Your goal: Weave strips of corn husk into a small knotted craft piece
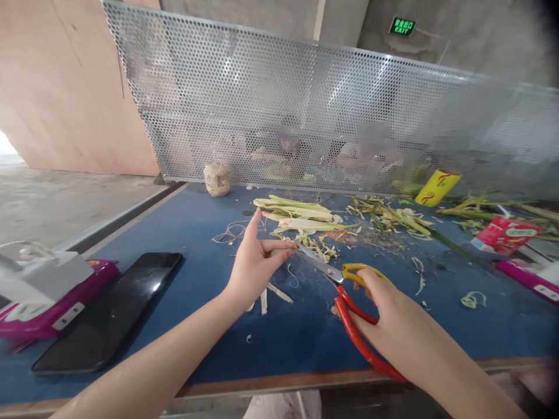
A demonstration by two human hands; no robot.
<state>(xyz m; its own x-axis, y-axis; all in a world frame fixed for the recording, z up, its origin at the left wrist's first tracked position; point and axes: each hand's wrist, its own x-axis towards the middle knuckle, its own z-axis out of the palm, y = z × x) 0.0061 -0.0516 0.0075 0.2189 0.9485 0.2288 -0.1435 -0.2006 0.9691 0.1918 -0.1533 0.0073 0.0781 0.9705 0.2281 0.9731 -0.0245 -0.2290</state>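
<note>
My right hand (378,305) grips a pair of scissors (334,273) with one yellow and one red handle. Its blades point left and look slightly parted, reaching my left hand's fingertips. Thumb and fingers of my left hand (259,256) are pinched together, while the index finger stretches forward. A small pale piece seems to sit in that pinch, but the fingers mostly hide it. Just beyond lie several pale green stalks (301,209) in a bundle, with small trimmed scraps (321,247) in front of them. Thin white strips (264,301) are on the table beneath my left hand.
On the blue table (218,343), a black phone (113,314) and a magenta power strip (91,291) lie left. A perforated metal screen (271,99) borders the back. Farther right are more stalks (393,215), a yellow roll (437,187) and a red drink carton (509,234).
</note>
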